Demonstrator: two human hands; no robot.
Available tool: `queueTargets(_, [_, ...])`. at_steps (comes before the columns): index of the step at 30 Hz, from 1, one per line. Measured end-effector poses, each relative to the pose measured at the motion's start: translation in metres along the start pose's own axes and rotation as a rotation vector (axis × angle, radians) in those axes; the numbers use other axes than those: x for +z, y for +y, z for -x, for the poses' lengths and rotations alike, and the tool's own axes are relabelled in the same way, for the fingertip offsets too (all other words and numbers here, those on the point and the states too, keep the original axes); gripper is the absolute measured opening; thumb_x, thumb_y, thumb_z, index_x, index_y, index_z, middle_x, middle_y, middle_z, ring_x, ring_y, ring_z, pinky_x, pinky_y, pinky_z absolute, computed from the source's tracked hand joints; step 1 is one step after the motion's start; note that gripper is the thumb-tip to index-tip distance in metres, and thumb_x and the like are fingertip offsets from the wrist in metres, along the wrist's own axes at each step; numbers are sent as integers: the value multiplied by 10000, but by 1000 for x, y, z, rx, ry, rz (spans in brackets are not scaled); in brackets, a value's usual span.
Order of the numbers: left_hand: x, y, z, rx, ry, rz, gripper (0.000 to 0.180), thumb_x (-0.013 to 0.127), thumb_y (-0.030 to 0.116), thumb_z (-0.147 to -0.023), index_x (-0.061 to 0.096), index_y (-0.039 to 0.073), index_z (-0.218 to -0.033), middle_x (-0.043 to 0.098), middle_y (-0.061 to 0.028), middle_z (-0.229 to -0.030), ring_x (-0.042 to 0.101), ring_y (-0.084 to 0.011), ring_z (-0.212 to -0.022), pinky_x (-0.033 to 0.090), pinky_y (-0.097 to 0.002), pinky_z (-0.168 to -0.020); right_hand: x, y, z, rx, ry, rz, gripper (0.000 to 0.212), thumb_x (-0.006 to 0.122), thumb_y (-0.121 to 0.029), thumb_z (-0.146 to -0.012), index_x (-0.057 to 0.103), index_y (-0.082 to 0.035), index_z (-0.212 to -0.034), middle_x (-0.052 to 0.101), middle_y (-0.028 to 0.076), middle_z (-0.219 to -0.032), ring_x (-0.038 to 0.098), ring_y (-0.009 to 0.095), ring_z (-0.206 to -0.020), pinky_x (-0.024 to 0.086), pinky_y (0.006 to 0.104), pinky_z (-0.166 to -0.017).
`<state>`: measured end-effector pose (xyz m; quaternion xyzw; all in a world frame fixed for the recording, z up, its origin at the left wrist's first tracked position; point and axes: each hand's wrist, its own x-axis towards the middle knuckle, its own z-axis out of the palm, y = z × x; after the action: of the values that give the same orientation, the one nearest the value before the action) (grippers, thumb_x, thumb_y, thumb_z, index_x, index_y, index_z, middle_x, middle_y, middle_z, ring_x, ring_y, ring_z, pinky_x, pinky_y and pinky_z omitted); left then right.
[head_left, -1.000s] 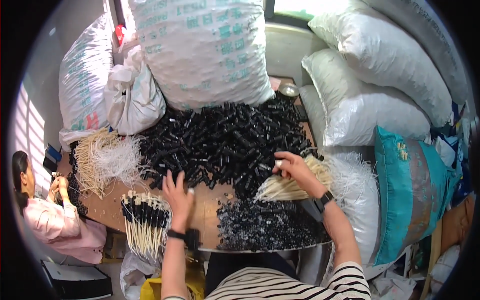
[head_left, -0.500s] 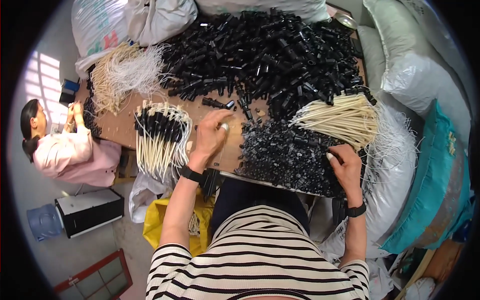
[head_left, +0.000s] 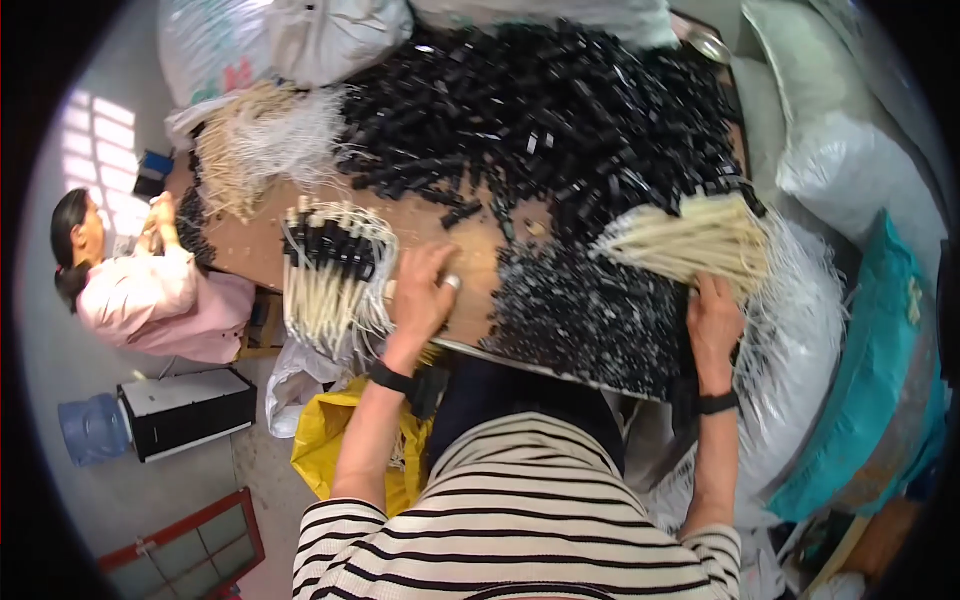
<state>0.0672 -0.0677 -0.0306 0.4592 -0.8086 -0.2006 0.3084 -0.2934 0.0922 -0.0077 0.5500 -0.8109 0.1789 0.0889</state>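
Observation:
My left hand rests on the brown table, fingers stretched out, with a pale covering on the thumb. Just left of it lies a bundle of cream sticks with black sleeves and white cords. My right hand reaches to the near side of a pile of plain cream sticks, its fingers extended and touching the sticks. White cords trail from that pile over the table's right edge. Between my hands spreads a heap of small black pieces.
A big heap of black tubular parts covers the far table. More corded cream sticks lie far left. White sacks stand behind; a teal sack is at right. Another person sits left. A yellow bag hangs below.
My right hand has moved up from the small black pieces to the cream sticks. My left hand stays beside the sleeved bundle. The whole view has shifted slightly.

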Motion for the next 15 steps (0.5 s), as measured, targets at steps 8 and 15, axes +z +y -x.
queueTargets(8, [-17,-5,39,-119,-163,-175,374,675,51,-674,686,76,-1046,634,-121,-1028,554,-331,-962,458,-405,-858,-8,-9,-15,-221,79,-39,160,645,-36,-761,597,-67,-911,588,102,-920,584,315,-839,444,418,-758])
queueTargets(15, [4,-14,32,-10,-117,-48,345,619,-51,-636,689,39,-962,604,-158,-1171,556,-352,-1061,461,-402,-926,-19,-70,-19,-478,-68,-295,234,616,-21,-758,626,-74,-986,578,121,-825,573,327,-709,449,418,-628])
